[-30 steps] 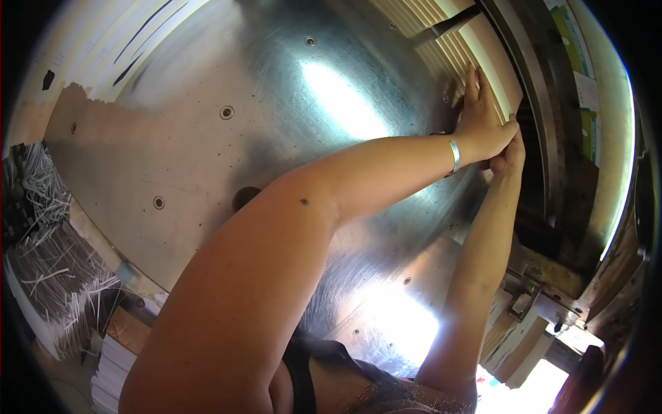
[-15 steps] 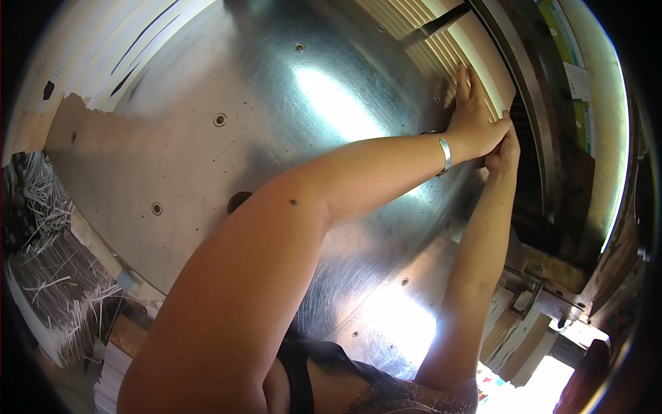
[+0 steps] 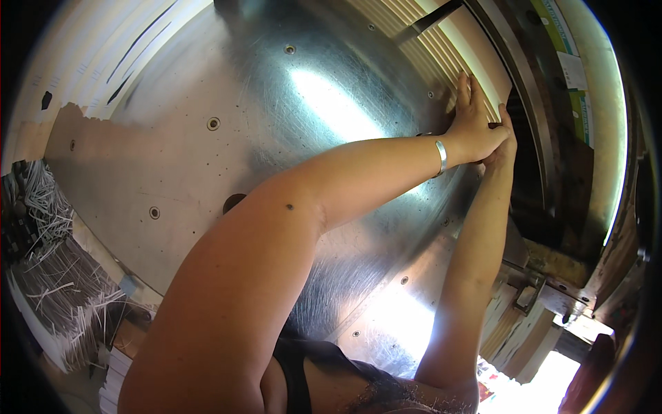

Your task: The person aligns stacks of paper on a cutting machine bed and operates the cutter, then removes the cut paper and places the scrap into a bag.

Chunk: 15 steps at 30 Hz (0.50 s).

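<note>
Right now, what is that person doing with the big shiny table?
A person leans over a big steel machine table and reaches both arms to its far side. The left hand, with a silver bangle at the wrist, lies flat on a stack of pale paper sheets by the dark machine frame. The right hand sits just under it, at the stack's edge. Paper strip trimmings pile up at the left.

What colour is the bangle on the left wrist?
Silver metal bangle, clearest in the head view.

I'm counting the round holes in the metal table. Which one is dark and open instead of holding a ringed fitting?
The dark hole just left of the left upper arm. The others, like the ringed hole above it, hold a pale ring.
</note>
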### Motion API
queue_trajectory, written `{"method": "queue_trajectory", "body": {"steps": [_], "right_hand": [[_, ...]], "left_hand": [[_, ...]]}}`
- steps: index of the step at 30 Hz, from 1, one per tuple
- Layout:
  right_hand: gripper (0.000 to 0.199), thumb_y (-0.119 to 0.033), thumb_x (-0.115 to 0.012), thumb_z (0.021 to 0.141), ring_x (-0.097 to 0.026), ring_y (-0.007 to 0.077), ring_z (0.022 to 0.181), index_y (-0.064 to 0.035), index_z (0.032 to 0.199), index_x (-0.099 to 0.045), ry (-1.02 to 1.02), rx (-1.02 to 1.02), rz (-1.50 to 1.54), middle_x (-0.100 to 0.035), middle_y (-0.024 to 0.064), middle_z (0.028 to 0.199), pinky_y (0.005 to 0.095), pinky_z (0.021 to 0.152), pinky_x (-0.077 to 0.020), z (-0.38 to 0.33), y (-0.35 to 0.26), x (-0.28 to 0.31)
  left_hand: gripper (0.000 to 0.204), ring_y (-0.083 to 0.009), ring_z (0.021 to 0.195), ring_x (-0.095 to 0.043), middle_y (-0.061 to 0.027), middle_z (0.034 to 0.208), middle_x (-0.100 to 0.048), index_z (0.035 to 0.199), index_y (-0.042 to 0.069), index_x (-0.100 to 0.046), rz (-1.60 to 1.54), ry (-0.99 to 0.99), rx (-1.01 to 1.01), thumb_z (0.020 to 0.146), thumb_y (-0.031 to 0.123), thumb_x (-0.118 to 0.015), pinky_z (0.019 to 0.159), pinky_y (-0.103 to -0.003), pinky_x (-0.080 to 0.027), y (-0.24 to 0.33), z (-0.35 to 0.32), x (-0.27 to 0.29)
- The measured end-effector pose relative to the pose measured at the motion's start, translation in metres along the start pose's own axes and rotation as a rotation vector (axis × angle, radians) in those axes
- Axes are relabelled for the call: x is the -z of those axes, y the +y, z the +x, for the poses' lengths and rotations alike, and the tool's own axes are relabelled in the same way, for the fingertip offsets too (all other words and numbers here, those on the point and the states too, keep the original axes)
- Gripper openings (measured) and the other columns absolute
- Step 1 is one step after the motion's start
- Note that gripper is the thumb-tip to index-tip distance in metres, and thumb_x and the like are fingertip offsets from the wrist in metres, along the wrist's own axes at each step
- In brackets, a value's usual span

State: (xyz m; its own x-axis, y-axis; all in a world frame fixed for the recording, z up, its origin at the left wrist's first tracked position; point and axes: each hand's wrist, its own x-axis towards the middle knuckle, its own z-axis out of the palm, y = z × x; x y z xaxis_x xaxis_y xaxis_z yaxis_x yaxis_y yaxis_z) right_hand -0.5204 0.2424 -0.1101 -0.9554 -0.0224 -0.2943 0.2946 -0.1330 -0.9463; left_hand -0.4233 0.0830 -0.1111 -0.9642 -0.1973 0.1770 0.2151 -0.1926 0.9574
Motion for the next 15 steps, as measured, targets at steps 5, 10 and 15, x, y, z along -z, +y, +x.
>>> {"method": "queue_trajectory", "body": {"steps": [5,10,15], "right_hand": [[0.046,-0.038,-0.076,0.094,-0.073,0.023,0.085,0.0024,0.115,-0.071,0.118,0.131,0.016,-0.075,0.0148,0.099,0.0354,0.074,-0.0587,-0.009,0.011,-0.011],[0.054,-0.045,-0.07,0.099,-0.071,0.0215,0.085,0.0093,0.107,-0.071,0.457,0.492,-0.123,-0.074,0.015,0.1,0.0334,0.074,-0.0561,-0.039,0.028,-0.047],[0.059,-0.019,-0.077,0.09,-0.071,0.02,0.105,0.0043,0.141,-0.058,0.374,0.693,-0.661,-0.074,0.0177,0.12,0.0326,0.091,-0.0553,-0.046,0.03,-0.045]], "left_hand": [[0.117,-0.0531,0.156,0.003,-0.0384,0.164,0.01,0.157,-0.016,0.004,-0.075,-0.01,0.018,0.082,0.031,-0.073,0.128,-0.051,-0.014,0.0,-0.001,0.0],[0.118,-0.0525,0.156,0.005,-0.039,0.164,0.011,0.156,-0.018,0.004,-0.04,-0.018,0.021,0.085,0.035,-0.073,0.129,-0.05,-0.011,-0.002,-0.001,0.011],[0.116,-0.0515,0.156,0.0,-0.0389,0.163,0.014,0.158,-0.014,0.007,0.016,-0.037,-0.037,0.09,0.04,-0.069,0.128,-0.046,-0.014,-0.003,0.004,0.001]]}}
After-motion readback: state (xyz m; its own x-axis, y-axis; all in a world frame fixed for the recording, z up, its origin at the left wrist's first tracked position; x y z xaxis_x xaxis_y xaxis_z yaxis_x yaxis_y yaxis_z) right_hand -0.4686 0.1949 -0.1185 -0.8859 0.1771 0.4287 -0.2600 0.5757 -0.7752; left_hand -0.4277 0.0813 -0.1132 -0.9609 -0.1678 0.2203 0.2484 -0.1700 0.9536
